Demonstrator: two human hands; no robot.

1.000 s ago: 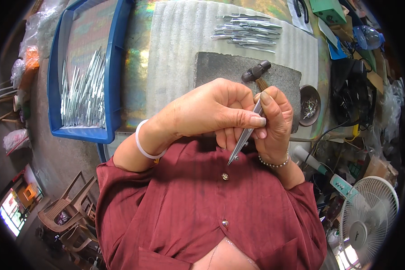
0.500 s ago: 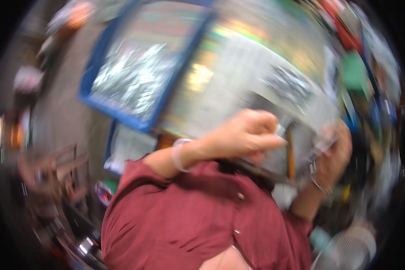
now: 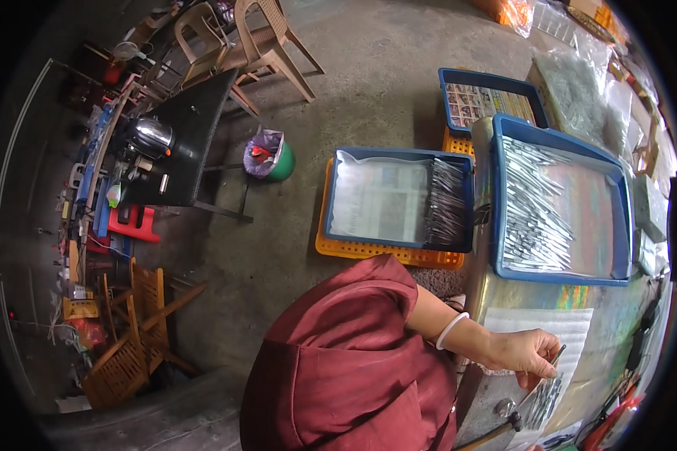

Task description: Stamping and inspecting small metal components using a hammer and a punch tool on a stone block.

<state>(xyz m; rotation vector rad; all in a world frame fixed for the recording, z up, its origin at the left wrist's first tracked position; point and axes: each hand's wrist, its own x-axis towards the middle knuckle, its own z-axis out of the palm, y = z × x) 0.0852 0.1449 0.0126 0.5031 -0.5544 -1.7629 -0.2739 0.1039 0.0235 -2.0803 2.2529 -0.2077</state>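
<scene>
My left hand [image 3: 530, 357], with a pale bracelet at the wrist, pinches a slender metal piece [image 3: 560, 354] between thumb and fingers; its exact kind is too small to make out. Beneath the hand, a pile of similar slender metal pieces [image 3: 543, 404] lies on a white foam sheet [image 3: 577, 331] on the workbench. A hammer [image 3: 495, 434] with a wooden handle and dark head lies just nearer to me, beside a small round metal object [image 3: 505, 407]. My right hand is not distinguishable; only a speck of skin shows at the lower edge.
A blue tray [image 3: 502, 259] of silvery metal pieces stands on the bench beyond my hand. Left of the bench, another blue tray [image 3: 399, 239] with darker pieces rests on an orange crate [image 3: 346, 249]. A green bin [image 3: 282, 164], black table [image 3: 195, 120] and chairs [image 3: 259, 52] stand farther left.
My view has swung far to the left, showing the floor and furniture. My left hand now pinches a metal piece over the pile; my right hand has dropped out of view.
</scene>
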